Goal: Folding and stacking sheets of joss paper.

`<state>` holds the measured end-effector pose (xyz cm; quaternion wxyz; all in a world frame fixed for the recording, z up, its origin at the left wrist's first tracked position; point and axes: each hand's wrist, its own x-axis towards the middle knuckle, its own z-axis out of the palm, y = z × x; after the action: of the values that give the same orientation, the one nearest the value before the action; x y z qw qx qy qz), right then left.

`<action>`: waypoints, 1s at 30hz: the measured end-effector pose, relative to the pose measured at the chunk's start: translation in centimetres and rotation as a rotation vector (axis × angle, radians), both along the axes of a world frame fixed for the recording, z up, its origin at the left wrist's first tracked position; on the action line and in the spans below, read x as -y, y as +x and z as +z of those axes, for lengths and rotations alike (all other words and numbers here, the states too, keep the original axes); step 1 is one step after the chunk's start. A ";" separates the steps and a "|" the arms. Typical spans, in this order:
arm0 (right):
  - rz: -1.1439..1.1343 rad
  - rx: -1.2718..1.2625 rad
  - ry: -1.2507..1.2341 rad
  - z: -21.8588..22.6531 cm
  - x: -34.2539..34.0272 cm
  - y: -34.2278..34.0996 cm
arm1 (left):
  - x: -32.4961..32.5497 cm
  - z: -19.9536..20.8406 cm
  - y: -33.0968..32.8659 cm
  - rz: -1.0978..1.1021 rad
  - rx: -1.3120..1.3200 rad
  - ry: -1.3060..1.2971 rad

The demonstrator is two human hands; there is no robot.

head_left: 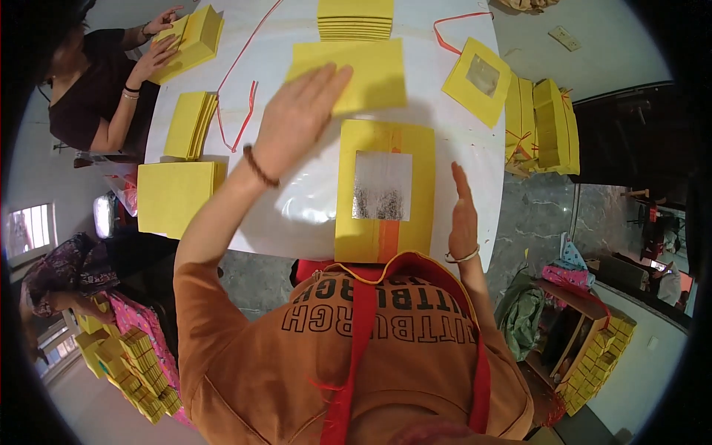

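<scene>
My left hand reaches forward with its fingers stretched out flat over the left part of a plain yellow paper sheet. Its thumb is hidden, and whether the palm presses on the sheet I cannot tell. Straight in front of me lies a yellow paper piece with an orange stripe and a silver foil square on it. To the right of that piece my right hand stands edge-on, fingers extended, apart from the paper and holding nothing.
A white table bears a yellow paper stack at the back and yellow bundles at left. Red string lies across it. Another foil-marked yellow piece is at right. A co-worker handles yellow paper at far left.
</scene>
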<state>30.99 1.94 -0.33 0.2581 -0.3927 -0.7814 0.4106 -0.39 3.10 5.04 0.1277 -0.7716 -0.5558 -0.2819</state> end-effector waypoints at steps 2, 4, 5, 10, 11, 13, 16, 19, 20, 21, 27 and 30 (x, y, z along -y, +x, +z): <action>-0.025 -0.056 0.018 -0.4 0.2 -0.1 | -4.1 -4.7 -3.2 0.044 -0.131 -0.001; 0.001 -0.036 0.047 -0.7 0.5 -0.6 | -7.6 -9.4 -5.5 0.044 -0.175 -0.005; 0.028 -0.003 0.092 -0.8 0.6 -0.9 | -8.8 -11.5 -6.3 0.070 -0.249 -0.001; 0.048 0.132 0.203 -1.1 0.9 -1.4 | -10.6 -15.8 -6.4 0.065 -0.320 -0.211; 0.053 0.141 0.218 -1.2 0.9 -1.4 | -10.8 -16.3 -6.5 0.063 -0.331 -0.273; 0.055 0.154 0.226 -1.5 0.9 -1.3 | -11.1 -16.4 -6.4 0.054 -0.340 -0.341; 0.047 0.161 0.253 -1.7 0.9 -1.4 | -11.3 -16.3 -6.3 0.067 -0.399 -0.487; 0.030 0.132 0.279 -1.6 1.3 -1.6 | -11.1 -15.9 -5.7 0.164 -0.431 -0.697; 0.027 0.150 0.299 -1.6 1.4 -1.6 | -11.1 -15.6 -5.6 0.165 -0.405 -0.787; 0.023 0.168 0.318 -1.6 1.6 -1.6 | -10.9 -15.1 -5.5 0.165 -0.379 -0.877; 0.017 0.183 0.340 -2.1 1.4 -1.9 | -11.6 -15.1 -6.2 0.124 -0.264 -0.881; 0.028 0.199 0.330 -1.8 1.3 -2.2 | -11.5 -16.3 -6.5 0.128 -0.298 -0.754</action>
<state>28.81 0.66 -2.11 0.2347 -0.3730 -0.8651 0.2396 -6.93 14.59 -11.28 -0.0674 -0.7605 -0.6425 0.0650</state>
